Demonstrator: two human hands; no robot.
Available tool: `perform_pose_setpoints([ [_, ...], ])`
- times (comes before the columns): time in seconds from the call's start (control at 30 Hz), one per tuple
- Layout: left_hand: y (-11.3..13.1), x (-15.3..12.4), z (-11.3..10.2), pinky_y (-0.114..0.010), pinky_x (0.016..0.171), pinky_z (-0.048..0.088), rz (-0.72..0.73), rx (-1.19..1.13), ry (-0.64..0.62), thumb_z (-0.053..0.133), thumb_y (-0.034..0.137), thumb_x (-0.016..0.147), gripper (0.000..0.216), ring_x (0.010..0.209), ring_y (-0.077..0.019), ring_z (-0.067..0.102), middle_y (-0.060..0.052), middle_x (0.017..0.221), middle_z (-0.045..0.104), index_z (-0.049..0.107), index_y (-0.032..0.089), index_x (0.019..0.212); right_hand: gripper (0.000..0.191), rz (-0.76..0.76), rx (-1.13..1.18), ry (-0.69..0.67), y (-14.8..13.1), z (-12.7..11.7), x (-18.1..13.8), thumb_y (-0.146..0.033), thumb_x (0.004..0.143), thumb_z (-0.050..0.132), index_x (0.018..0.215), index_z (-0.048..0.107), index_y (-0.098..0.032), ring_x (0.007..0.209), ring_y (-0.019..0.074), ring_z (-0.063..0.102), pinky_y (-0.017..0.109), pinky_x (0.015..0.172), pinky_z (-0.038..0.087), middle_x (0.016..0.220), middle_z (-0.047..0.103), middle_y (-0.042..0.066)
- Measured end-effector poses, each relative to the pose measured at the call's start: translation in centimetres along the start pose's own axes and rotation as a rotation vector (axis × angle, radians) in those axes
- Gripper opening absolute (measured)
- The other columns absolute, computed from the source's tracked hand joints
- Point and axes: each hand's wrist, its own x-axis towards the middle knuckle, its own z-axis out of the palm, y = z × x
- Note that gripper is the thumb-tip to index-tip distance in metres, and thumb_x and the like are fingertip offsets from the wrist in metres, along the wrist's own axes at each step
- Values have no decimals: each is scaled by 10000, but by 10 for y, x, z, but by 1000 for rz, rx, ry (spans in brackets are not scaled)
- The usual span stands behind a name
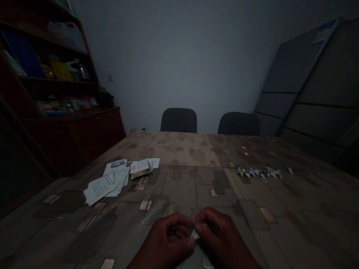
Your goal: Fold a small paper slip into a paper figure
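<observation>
Low at the bottom middle of the head view, my left hand (165,239) and my right hand (221,239) meet over the patterned table (190,179). Both hands are closed, pinching a small pale piece of folded paper (195,235) between their fingertips. The paper is mostly hidden by my fingers. A row of several small folded paper shapes (262,172), greenish and bluish, lies on the table to the far right of my hands.
A loose pile of white paper sheets (112,181) lies at the left, with a phone (141,173) on it. Two dark chairs (178,120) stand behind the far edge. A wooden shelf unit (56,93) fills the left, grey panels (308,89) lean at right.
</observation>
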Motion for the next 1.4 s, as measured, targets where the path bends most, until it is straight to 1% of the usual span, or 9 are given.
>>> perform_pose_setpoints([
  [0.13,9,-1,3,-236,534,363,4,1,108,774,279,585,194,516,-115,494,21,527,589,634,145,589,230,-29,33,9,-3,-1,0,-313,914,515,793,649,-171,729,179,582,257,662,411,753,617,23],
  [0.3,7,-1,5,-228,497,382,-8,-87,221,768,248,588,208,460,-112,525,22,512,597,583,154,592,215,49,46,130,-3,0,-1,-339,932,515,920,653,-175,742,191,609,260,656,440,790,650,30],
  [0.43,5,-3,6,-222,513,398,23,-146,207,809,266,583,239,484,-123,564,-2,522,637,607,139,601,107,-58,-67,156,-1,1,-2,-221,854,583,922,654,-179,718,177,611,249,655,452,795,641,19],
  [0.63,7,-7,11,-228,526,409,18,-160,200,852,309,579,256,503,-132,579,-17,517,662,673,128,604,104,-276,-205,182,-1,-1,-4,-107,840,587,878,627,-195,715,164,601,234,646,445,773,623,4],
  [0.9,6,-8,12,-232,516,395,11,-91,217,824,319,591,256,491,-134,553,2,495,628,635,148,566,92,-284,-231,137,-1,1,-3,-111,850,614,876,613,-199,727,170,588,242,644,424,773,617,0],
  [1.03,5,-9,11,-236,517,383,64,7,192,752,347,681,254,484,-139,552,-8,485,630,633,151,570,80,-280,-215,119,1,3,-4,-122,871,616,838,614,-194,727,170,582,249,648,416,760,617,2],
  [1.17,5,-8,10,-241,524,385,82,51,177,700,320,693,235,478,-145,559,-14,468,626,617,151,552,105,-394,-230,101,2,1,-3,-98,887,588,839,606,-189,743,167,581,257,662,414,771,629,12],
  [1.3,5,-7,10,-240,512,375,16,-7,177,691,300,686,200,467,-138,552,-14,469,643,616,159,565,177,-570,-318,81,3,-3,-2,-52,890,510,944,609,-188,762,174,574,287,706,421,828,643,32],
  [1.4,5,-7,9,-240,517,373,2,-42,166,710,320,694,211,473,-137,558,-21,479,660,640,150,589,178,-592,-410,77,3,-4,-3,-60,906,492,925,615,-187,759,188,553,285,678,421,820,629,45],
])
